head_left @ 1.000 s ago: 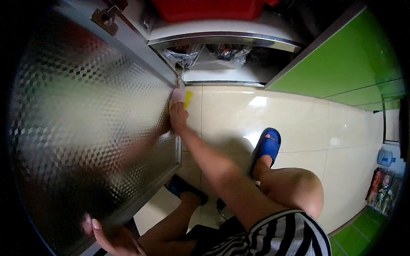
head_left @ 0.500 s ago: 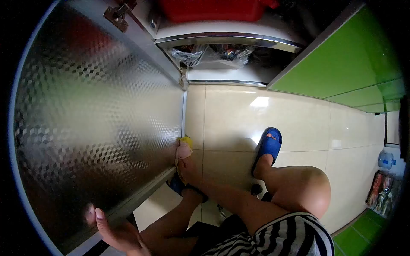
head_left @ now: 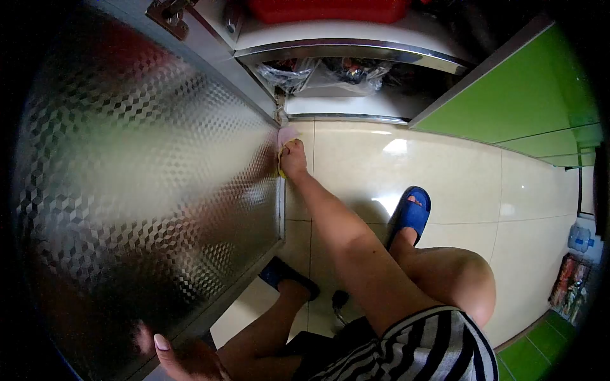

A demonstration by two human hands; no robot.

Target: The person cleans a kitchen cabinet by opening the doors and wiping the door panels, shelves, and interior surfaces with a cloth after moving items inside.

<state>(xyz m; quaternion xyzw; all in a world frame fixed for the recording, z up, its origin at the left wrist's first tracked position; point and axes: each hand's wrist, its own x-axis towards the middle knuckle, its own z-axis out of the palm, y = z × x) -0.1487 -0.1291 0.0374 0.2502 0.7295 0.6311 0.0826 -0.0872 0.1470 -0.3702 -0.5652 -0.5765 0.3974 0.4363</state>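
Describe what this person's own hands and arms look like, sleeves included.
The right hand is bare, with no glove or ring visible; its short, loose sleeve has black and light grey stripes. The left hand is ungloved too; its sleeve is not distinguishable.

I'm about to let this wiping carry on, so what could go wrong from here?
The cloth in the right hand is close to the lower hinge and might snag there. If the patterned door swung towards the cabinet, the fingers near its hinged side could get pinched. The left sandal appears close to the door's bottom corner, so a swing might also bump that foot.
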